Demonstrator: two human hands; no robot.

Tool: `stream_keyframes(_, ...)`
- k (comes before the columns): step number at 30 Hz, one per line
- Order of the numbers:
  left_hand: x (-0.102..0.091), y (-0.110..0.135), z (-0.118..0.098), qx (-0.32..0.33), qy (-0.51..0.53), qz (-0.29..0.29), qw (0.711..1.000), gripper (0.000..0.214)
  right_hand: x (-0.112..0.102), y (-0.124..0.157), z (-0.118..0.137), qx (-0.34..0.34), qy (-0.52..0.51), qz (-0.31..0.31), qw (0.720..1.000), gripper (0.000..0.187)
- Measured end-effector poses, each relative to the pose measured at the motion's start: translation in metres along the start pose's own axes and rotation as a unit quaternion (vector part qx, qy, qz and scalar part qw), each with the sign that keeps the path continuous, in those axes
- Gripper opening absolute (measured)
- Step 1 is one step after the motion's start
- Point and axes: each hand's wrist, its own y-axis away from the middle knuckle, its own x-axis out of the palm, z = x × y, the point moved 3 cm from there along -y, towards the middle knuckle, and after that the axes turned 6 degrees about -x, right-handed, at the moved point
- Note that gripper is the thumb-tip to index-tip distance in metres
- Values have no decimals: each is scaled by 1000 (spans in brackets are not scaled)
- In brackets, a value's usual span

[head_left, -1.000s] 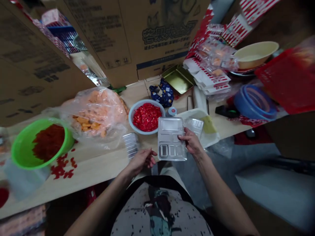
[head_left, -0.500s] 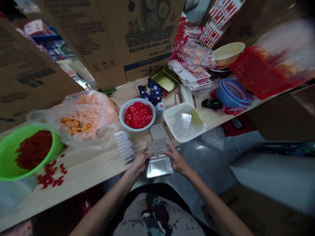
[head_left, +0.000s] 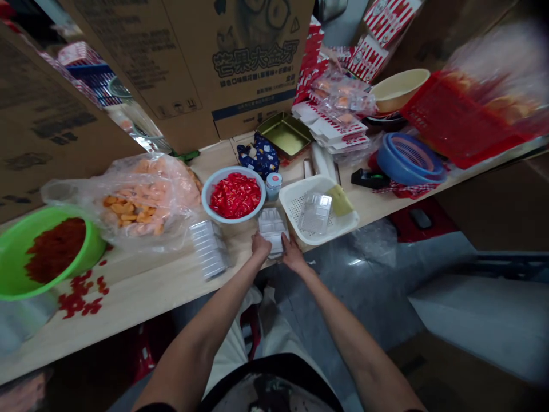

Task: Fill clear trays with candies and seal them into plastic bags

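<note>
My left hand and my right hand grip the near end of a clear plastic compartment tray, one at each side, and it rests low over the wooden table. Just beyond it sits a white bowl of glossy red pieces. A stack of clear trays lies to the left of my left hand. To the right of my right hand stands a white mesh basket holding another clear tray and a yellow-green block.
On the left are a green bowl of dark red flakes and a plastic bag of orange pieces. Behind stand cardboard cartons, a gold tin, a blue sieve and a red basket. The table edge runs close to my body.
The clear tray has moved away from me across the table, toward the red-filled bowl, with both hands following it. The hands are now closer together at its near end.
</note>
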Motion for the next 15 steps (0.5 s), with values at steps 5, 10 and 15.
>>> stream_keyframes(5, 8, 19, 12, -2, -23, 38, 999, 40, -8, 6, -13, 5, -17, -48, 999, 72)
stream_keyframes(10, 13, 37, 27, -44, -8, -2, 999, 48, -12, 10, -16, -11, -16, -59, 998, 59)
stream_keyframes(15, 0, 68, 66, 5, 35, -1, 999, 57, -27, 27, 11, -68, 0, -59, 996, 50)
